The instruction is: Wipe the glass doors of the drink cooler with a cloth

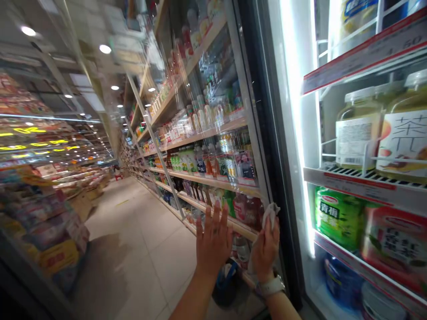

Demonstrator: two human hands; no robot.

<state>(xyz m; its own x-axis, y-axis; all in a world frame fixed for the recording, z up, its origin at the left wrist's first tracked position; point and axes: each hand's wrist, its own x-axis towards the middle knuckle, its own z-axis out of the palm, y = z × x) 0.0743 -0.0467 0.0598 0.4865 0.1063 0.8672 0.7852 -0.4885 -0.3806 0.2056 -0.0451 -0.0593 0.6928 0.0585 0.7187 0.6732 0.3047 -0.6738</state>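
Note:
Fingers spread and palm forward, my left hand (214, 242) rests against the glass door (187, 111), with nothing in it. To its right, my right hand (267, 249) holds a crumpled whitish cloth (271, 212) against the glass beside the dark door frame (267, 111). A light-coloured watch (271, 286) is on my right wrist. Bottles on shelves show in and through the glass behind both hands.
At the right, a lit fridge holds bottled drinks (355, 129), a green pack (338, 218) and a red pack (395, 244). A dark bucket (228, 284) with a blue item stands low behind my hands. Display stacks (43, 222) and tiled floor (133, 249) are at the left.

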